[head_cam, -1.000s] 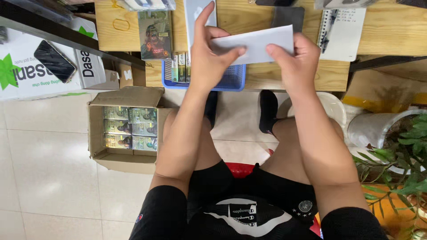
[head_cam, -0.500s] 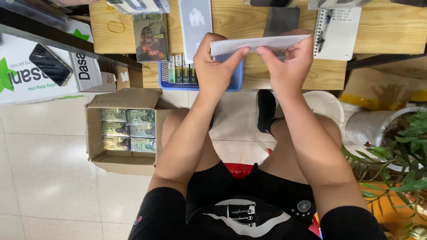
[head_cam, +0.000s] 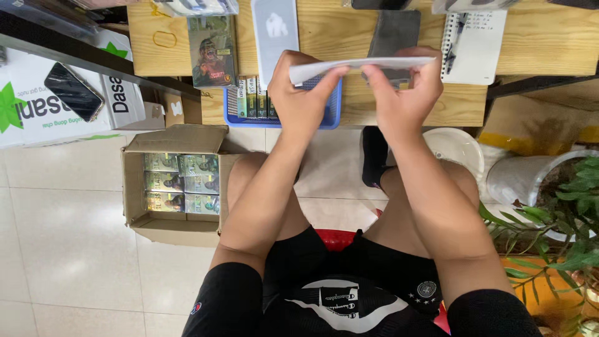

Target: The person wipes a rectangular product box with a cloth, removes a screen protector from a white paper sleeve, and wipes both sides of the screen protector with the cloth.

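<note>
Far left: phone (head_cam: pixel 73 91) on white box (head_cam: pixel 37 100); open carton (head_cam: pixel 171 187) of packs on tiled floor (head_cam: pixel 62 262). Left hand (head_cam: pixel 299 100) pinching left end of flat white sleeve (head_cam: pixel 362 64), thumb under, fingers clamped on top. Sleeve held edge-on above wooden desk (head_cam: pixel 536 43), long axis left-right, spanning both hands equally. Blue basket (head_cam: pixel 324 118) just below. Right hand (head_cam: pixel 405 100) clamped on right end. Notebook (head_cam: pixel 474 47) right; plant (head_cam: pixel 561 218) far right.
</note>
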